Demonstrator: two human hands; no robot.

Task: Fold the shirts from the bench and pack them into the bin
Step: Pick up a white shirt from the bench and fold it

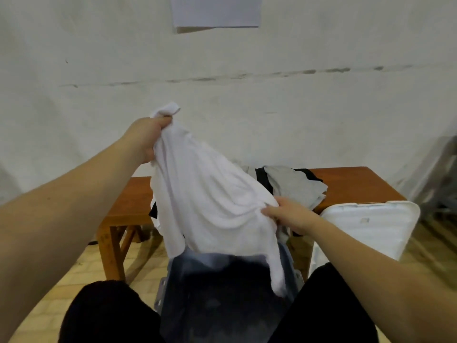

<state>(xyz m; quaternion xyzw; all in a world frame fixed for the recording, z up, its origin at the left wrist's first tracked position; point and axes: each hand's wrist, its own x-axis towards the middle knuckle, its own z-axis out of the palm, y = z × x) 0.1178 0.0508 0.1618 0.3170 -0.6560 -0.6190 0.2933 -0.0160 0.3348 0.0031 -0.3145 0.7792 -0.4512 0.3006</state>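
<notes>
Left hand (148,138) is up high, fingers curled tight round a bunched end of the white shirt (210,206), a tuft of cloth poking out above the fist. Right hand (288,214) sits lower and nearer the body, pinching the shirt's other edge, thumb on top. The shirt hangs slack between the two, draped down over the far rim of the translucent bluish bin (222,300), one tail trailing along the bin's right wall. The bin stands on the floor between the person's knees, dark inside; what lies in it I can't make out. Beyond it, the reddish-brown wooden bench (353,184) runs across, pushed up near the wall, and carries a loose heap of grey and black shirts (294,186) just behind the right hand. A white lid (368,229) leans tilted beside the bench's right end. Pale yellowish tiled floor (81,266) underneath. Behind everything, a scuffed white wall (247,107) with a dark streak running across it, and a sheet of paper (216,12) stuck up top.
</notes>
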